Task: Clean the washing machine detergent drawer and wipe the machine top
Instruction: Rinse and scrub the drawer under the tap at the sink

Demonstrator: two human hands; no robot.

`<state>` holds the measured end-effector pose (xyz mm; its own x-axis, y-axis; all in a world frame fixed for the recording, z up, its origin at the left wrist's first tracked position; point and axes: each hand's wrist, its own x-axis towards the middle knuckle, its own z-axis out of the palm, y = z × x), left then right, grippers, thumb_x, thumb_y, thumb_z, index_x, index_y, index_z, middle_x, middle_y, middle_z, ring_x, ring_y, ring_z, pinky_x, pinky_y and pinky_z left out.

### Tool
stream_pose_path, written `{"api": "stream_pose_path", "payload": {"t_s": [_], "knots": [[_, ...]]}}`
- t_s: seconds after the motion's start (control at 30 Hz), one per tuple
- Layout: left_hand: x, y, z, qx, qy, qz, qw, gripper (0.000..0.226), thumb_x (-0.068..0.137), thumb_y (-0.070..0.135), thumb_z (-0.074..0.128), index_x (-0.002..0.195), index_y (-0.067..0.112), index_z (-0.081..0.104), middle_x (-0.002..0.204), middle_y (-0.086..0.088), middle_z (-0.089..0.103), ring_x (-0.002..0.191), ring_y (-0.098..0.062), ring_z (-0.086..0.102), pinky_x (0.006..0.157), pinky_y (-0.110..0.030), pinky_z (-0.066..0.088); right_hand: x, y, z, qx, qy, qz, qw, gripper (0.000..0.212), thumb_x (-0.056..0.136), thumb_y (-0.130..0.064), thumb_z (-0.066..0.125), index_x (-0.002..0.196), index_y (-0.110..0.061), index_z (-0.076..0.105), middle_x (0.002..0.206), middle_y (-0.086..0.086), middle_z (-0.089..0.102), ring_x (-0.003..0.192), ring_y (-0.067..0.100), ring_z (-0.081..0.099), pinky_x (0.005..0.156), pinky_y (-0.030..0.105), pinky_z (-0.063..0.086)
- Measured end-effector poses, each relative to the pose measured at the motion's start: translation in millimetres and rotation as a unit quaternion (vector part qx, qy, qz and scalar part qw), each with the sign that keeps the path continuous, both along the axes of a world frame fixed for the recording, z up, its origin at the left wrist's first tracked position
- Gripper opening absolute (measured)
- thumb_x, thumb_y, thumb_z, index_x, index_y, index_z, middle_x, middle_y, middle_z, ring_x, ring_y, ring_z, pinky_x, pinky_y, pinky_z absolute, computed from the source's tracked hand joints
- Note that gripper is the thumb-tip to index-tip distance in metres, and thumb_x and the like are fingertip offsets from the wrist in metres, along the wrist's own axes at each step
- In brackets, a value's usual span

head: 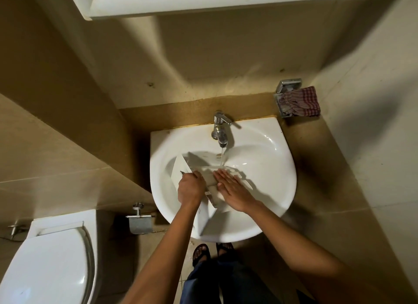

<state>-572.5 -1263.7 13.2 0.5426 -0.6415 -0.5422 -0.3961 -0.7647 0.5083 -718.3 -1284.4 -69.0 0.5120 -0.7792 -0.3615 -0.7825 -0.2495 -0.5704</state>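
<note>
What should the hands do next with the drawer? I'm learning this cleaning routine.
Probably slide the drawer further under the stream: the tap runs, yet water hits only its far edge. The left hand grips its side and the right hand lies flat on top, ready to rub.

No legible text, labels or numbers anywhere.

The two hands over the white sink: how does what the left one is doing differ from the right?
The left hand is curled closed, gripping the white plastic detergent drawer near its left panel; the right hand lies flat with fingers spread on the drawer's top. The left hand sits off to the side of the water stream from the chrome tap, while the right hand's fingertips reach nearer to it. Both touch the drawer inside the white ceramic sink.
</note>
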Motion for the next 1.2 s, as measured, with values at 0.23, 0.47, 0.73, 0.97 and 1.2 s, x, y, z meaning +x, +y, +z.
{"api": "stream_pose_path", "payload": {"t_s": [0.23,0.47,0.73,0.97,1.2], "knots": [[6.6,-1.1,-2.3,0.005,-0.011,-0.029,0.999,0.058,0.103,0.044,0.03,0.115,-0.002,0.063,0.12,-0.024,0.063,0.115,-0.038,0.057,0.091,-0.038,0.045,-15.1,-1.3,-2.3,-0.096,-0.012,0.104,0.99,0.056,0.101,-0.047,0.017,0.151,-0.022,0.019,0.155,-0.012,0.007,0.143,0.003,0.001,0.114,0.018,-0.011],[21.6,6.1,-14.4,-0.032,0.058,-0.01,0.998,0.066,0.097,0.057,0.038,0.077,0.0,0.062,0.08,-0.017,0.067,0.092,-0.033,0.064,0.079,-0.034,0.044,10.4,-68.0,13.7,0.204,-0.34,-0.404,0.824,0.011,0.094,-0.013,0.056,0.089,-0.014,0.066,0.086,-0.001,0.067,0.089,0.016,0.06,0.082,0.029,0.05],[42.5,6.6,-22.2,-0.052,0.3,0.137,0.943,0.044,0.082,0.045,0.074,0.08,0.001,0.07,0.088,-0.021,0.073,0.081,-0.033,0.072,0.08,-0.042,0.06,39.6,-111.0,23.0,0.459,-0.478,-0.563,0.494,0.019,0.098,-0.004,0.042,0.086,0.004,0.055,0.08,0.011,0.056,0.071,0.018,0.055,0.06,0.024,0.053],[38.8,4.4,-20.7,-0.045,0.349,0.169,0.921,0.029,0.084,0.034,0.074,0.079,0.006,0.069,0.096,-0.023,0.073,0.095,-0.036,0.07,0.085,-0.043,0.058,38.5,-112.9,30.5,0.501,-0.49,-0.547,0.459,0.021,0.096,0.004,0.032,0.087,0.004,0.051,0.079,0.015,0.05,0.068,0.02,0.049,0.061,0.024,0.042],[37.9,2.9,-17.6,-0.041,0.363,0.17,0.915,0.026,0.087,0.034,0.071,0.078,0.01,0.068,0.086,-0.013,0.072,0.077,-0.023,0.069,0.067,-0.028,0.058,28.9,-102.7,30.5,0.521,-0.502,-0.511,0.464,0.017,0.096,0.0,0.041,0.087,0.002,0.056,0.075,0.013,0.057,0.071,0.02,0.054,0.061,0.026,0.048]]}}
